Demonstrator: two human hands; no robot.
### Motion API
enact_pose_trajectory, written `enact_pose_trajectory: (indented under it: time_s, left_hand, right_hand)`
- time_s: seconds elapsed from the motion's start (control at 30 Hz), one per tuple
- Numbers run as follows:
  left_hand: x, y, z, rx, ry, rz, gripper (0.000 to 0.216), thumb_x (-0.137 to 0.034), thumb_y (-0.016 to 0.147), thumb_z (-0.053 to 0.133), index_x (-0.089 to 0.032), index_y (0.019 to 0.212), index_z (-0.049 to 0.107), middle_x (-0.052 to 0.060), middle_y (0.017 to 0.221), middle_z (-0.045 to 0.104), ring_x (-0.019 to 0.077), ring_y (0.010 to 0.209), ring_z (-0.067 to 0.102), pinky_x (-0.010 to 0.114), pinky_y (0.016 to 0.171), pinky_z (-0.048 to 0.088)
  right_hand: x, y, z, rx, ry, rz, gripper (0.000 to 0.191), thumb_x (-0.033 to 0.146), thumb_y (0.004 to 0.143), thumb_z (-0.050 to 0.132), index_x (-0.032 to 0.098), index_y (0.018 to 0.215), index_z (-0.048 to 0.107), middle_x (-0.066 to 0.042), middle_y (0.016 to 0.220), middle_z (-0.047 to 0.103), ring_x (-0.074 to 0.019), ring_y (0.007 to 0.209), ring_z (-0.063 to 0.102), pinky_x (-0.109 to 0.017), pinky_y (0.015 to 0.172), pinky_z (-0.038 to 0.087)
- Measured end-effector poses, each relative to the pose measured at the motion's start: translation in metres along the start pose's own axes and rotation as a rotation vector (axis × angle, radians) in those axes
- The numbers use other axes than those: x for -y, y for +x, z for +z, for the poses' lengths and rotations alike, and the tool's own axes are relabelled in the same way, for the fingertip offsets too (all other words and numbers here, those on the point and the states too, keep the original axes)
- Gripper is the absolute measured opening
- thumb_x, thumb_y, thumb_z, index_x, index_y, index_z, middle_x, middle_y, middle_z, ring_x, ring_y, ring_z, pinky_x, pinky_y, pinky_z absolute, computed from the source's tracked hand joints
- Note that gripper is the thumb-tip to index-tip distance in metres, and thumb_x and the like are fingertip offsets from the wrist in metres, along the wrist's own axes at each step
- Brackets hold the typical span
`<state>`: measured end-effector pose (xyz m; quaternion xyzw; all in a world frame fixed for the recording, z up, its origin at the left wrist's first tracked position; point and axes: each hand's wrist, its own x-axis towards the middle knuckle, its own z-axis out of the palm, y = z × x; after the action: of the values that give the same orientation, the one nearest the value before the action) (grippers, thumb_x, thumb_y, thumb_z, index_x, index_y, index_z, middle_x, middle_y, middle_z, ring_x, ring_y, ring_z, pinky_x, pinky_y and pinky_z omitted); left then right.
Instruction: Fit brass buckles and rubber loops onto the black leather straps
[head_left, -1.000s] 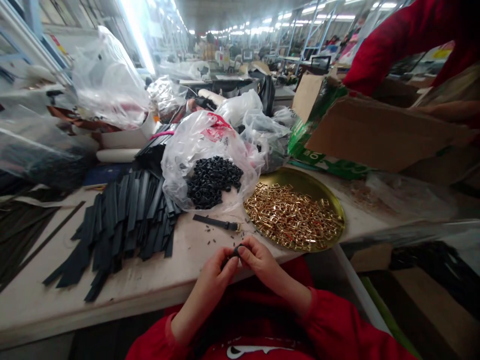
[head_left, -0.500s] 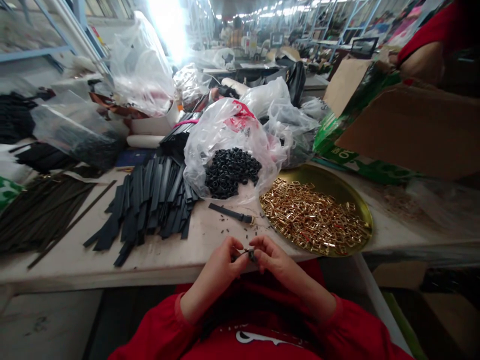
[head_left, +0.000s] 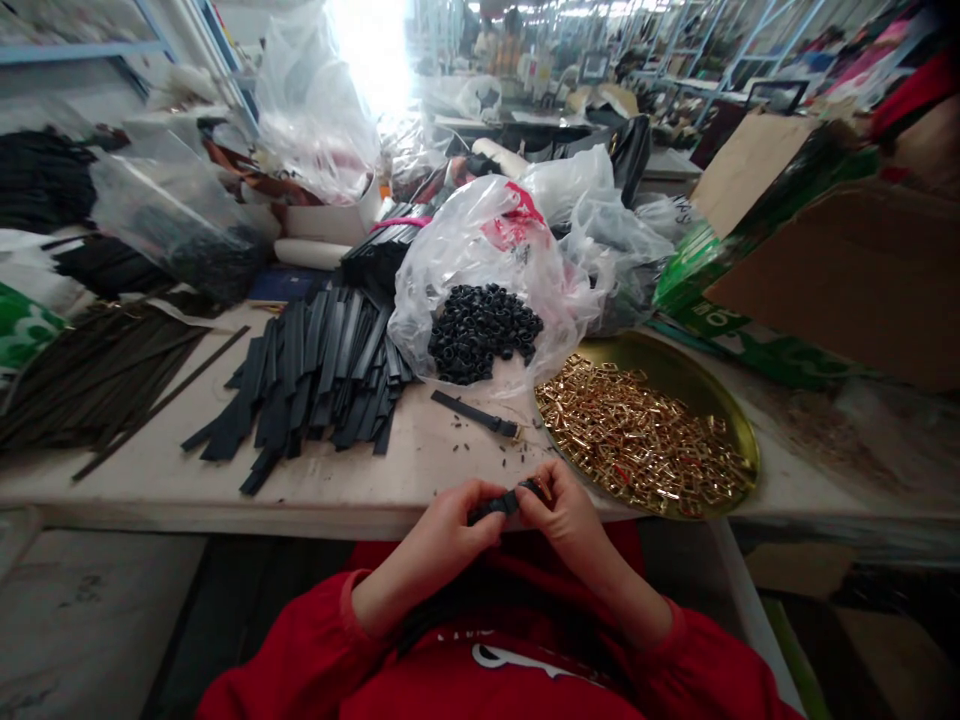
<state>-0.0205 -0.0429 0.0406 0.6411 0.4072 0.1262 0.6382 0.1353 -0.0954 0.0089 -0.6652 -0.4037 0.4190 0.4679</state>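
Note:
My left hand (head_left: 450, 525) and my right hand (head_left: 561, 508) meet at the table's near edge, both pinched on a short black strap (head_left: 499, 503) held between them. A gold buckle seems to sit at the strap's right end, partly hidden by my fingers. Just beyond lies a finished black strap with a gold buckle (head_left: 477, 414). A round gold tray (head_left: 675, 372) heaped with gold buckles (head_left: 637, 435) stands to the right. A clear plastic bag (head_left: 480, 250) holding black loops (head_left: 484, 332) sits behind, and a pile of black strips (head_left: 315, 370) lies to the left.
Thin dark strips (head_left: 90, 375) lie at the far left. Plastic bags (head_left: 180, 215) crowd the back of the table. A green and brown cardboard box (head_left: 810, 270) stands at the right, with another person's red sleeve (head_left: 915, 95) above it. The table's front edge (head_left: 225, 510) runs just before my hands.
The camera has swung, so the whole scene has slid right and up. My hands stay together at the table edge, turning the black strap between the fingers. The other person's red arm has drawn back.

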Motion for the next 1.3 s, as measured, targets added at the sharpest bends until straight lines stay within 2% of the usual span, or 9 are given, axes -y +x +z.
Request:
enact_pose_trajectory:
  time_s: [0.23,0.43,0.57,0.7,0.9,1.0,1.1,1.2,1.3]
  left_hand:
    - [0.013,0.004,0.005,0.134,-0.292,-0.130,0.029,-0.018,0.069,0.058,-0.013,0.097,0.058,0.001,0.078,0.065,0.0116,0.066,0.059,0.021,0.060,0.046]
    - [0.013,0.002,0.003,0.204,-0.328,-0.111,0.029,-0.013,0.070,0.053,-0.015,0.098,0.059,0.002,0.087,0.066,0.0111,0.071,0.059,0.021,0.065,0.045]
    - [0.010,0.001,0.000,0.224,-0.245,-0.127,0.028,-0.015,0.072,0.051,-0.015,0.098,0.060,0.000,0.075,0.065,0.0111,0.064,0.058,0.019,0.057,0.043]
    - [0.004,0.003,-0.003,0.227,-0.205,-0.119,0.028,-0.021,0.074,0.050,-0.014,0.100,0.058,0.000,0.071,0.063,0.0111,0.061,0.057,0.020,0.056,0.042]
    - [-0.005,0.014,-0.014,0.215,0.338,-0.066,0.031,-0.032,0.083,0.038,-0.013,0.073,0.061,-0.001,0.055,0.056,0.0113,0.049,0.052,0.021,0.047,0.036]
    - [-0.008,0.028,-0.027,0.126,0.588,0.063,0.031,-0.032,0.085,0.039,-0.015,0.077,0.063,0.003,0.064,0.062,0.0149,0.059,0.056,0.023,0.053,0.038]
    - [-0.015,0.046,-0.060,-0.149,0.919,0.161,0.031,-0.036,0.086,0.040,-0.016,0.082,0.063,0.007,0.081,0.065,0.0198,0.075,0.060,0.027,0.065,0.041]
    - [-0.022,0.066,-0.106,-0.561,1.256,0.068,0.028,-0.031,0.088,0.037,-0.016,0.087,0.061,0.009,0.089,0.063,0.0216,0.081,0.060,0.030,0.069,0.042]
    - [-0.022,0.090,-0.139,-0.668,1.312,0.001,0.025,-0.028,0.083,0.047,-0.010,0.096,0.059,0.015,0.095,0.060,0.0278,0.089,0.059,0.035,0.071,0.042]
  right_hand:
    - [0.001,-0.008,-0.009,0.372,-0.253,-0.170,0.008,0.027,0.081,0.048,0.021,0.084,0.051,0.001,0.072,0.055,-0.0136,0.066,0.049,-0.026,0.060,0.037]
    - [0.004,-0.010,-0.011,0.400,-0.373,-0.163,0.007,0.024,0.081,0.047,0.020,0.085,0.052,0.000,0.074,0.058,-0.0144,0.067,0.051,-0.026,0.061,0.037]
    - [0.006,-0.010,-0.013,0.519,-0.383,-0.192,0.005,0.023,0.081,0.046,0.020,0.081,0.051,0.000,0.072,0.057,-0.0144,0.066,0.051,-0.026,0.060,0.038]
    - [0.000,-0.015,-0.011,0.405,-0.327,-0.198,0.012,0.030,0.086,0.041,0.020,0.085,0.048,-0.002,0.076,0.058,-0.0158,0.070,0.054,-0.027,0.063,0.042]
    - [-0.009,-0.004,0.007,0.203,-0.401,-0.255,0.024,0.037,0.090,0.031,0.020,0.092,0.047,-0.005,0.081,0.061,-0.0183,0.073,0.059,-0.029,0.064,0.044]
    - [-0.007,0.019,0.014,0.132,-0.519,-0.322,0.026,0.036,0.090,0.030,0.019,0.093,0.049,-0.006,0.080,0.063,-0.0201,0.072,0.060,-0.031,0.063,0.044]
    - [-0.006,0.047,0.015,0.014,-0.783,-0.437,0.024,0.035,0.088,0.037,0.019,0.087,0.054,-0.008,0.081,0.063,-0.0240,0.076,0.058,-0.036,0.068,0.042]
    - [-0.008,0.066,0.013,-0.118,-0.955,-0.564,0.021,0.034,0.085,0.045,0.018,0.088,0.058,-0.010,0.093,0.062,-0.0265,0.085,0.056,-0.039,0.075,0.041]
    - [-0.011,0.070,0.011,-0.174,-0.974,-0.644,0.022,0.033,0.084,0.049,0.016,0.095,0.057,-0.011,0.100,0.061,-0.0267,0.090,0.055,-0.040,0.078,0.041]
